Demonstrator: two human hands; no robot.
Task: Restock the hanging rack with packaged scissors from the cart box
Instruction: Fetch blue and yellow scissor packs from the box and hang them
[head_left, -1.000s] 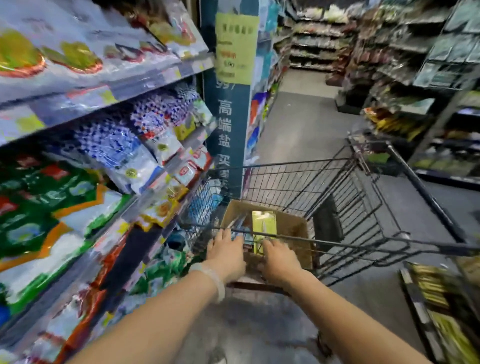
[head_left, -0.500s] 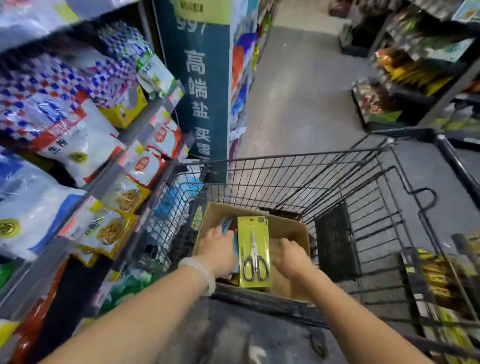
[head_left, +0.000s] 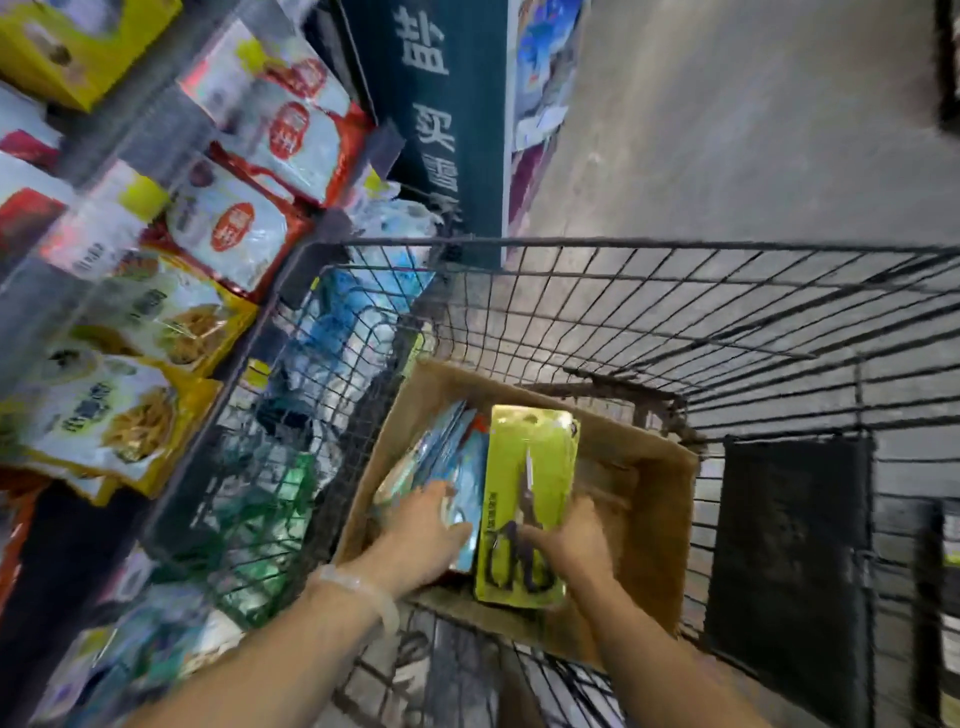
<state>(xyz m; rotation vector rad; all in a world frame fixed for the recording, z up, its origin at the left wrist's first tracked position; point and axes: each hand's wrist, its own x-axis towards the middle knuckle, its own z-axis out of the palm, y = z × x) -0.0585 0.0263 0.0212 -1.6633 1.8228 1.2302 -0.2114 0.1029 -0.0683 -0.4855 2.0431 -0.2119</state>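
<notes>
Standing upright in the box (head_left: 654, 499) of the cart (head_left: 727, 322), the stiff, light scissors pack (head_left: 530, 467) is gripped at its near right edge by the right hand (head_left: 569, 540), while blue packs (head_left: 457, 467) are touched by the flat left hand (head_left: 421, 530).

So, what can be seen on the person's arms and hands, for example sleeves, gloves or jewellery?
Both forearms are bare, with no sleeves in view, and neither hand wears a glove. The left hand has a pale, translucent white bracelet round its wrist. The right hand has nothing on its wrist. The picture is too blurred to show any rings.
</notes>
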